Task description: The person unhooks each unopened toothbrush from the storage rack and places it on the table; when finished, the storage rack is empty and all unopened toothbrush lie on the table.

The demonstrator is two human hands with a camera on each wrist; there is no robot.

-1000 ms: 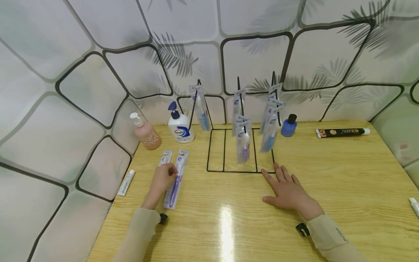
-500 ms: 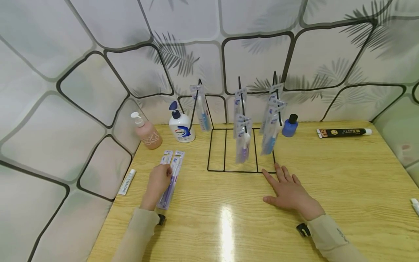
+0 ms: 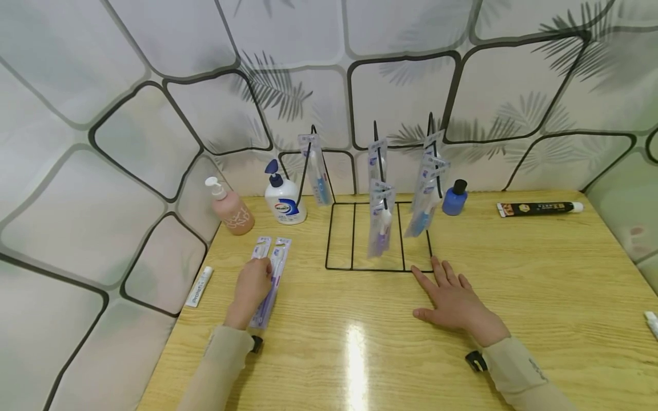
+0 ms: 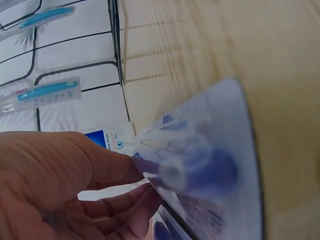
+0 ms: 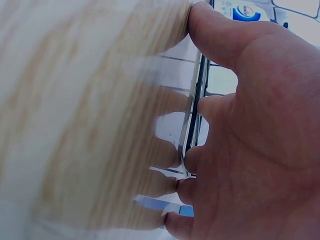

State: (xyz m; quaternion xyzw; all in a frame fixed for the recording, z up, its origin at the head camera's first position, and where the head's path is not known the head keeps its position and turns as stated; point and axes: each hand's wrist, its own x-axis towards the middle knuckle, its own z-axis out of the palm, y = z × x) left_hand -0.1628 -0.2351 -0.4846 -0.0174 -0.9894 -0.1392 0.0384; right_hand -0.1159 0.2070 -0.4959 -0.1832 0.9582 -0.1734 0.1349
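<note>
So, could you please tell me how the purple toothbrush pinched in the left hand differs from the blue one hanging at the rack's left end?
The purple toothbrush is pinched by the left hand; the blue toothbrush hangs from the rack, touched by neither hand. The purple one slants low at the table, while the blue one hangs nearly upright. Both are in clear packaging.

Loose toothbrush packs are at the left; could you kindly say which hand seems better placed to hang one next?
Probably the left hand: it pinches a purple toothbrush pack, while the right hand rests farther away at the rack.
</note>
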